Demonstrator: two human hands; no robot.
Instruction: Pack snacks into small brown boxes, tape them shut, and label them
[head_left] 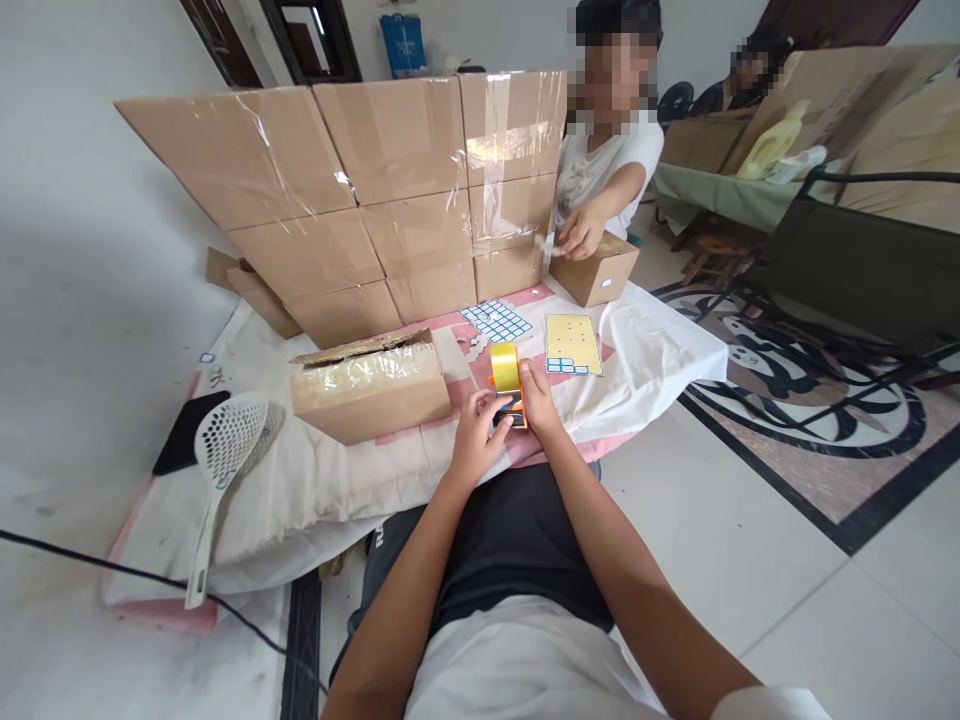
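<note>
Between my hands, over the table's near edge, is a tape dispenser (505,372) with a yellow roll and orange and black parts. My right hand (538,398) is wrapped round its right side. My left hand (478,430) has its fingers bent at the dispenser's lower end, thumb and index close to the tape; whether they pinch the tape's end is too small to tell. A cardboard box (375,398) with an open, tape-covered top stands left of my hands. Beyond the dispenser lie a sheet of blue-edged labels (496,321) and a yellow label backing sheet (574,338).
Stacked taped boxes (412,180) form a wall at the table's back. Another person (611,170) reaches over a small box (596,270) at the far right. A white strainer (229,440) and a black flat object (184,432) lie left. A cable (135,570) crosses lower left.
</note>
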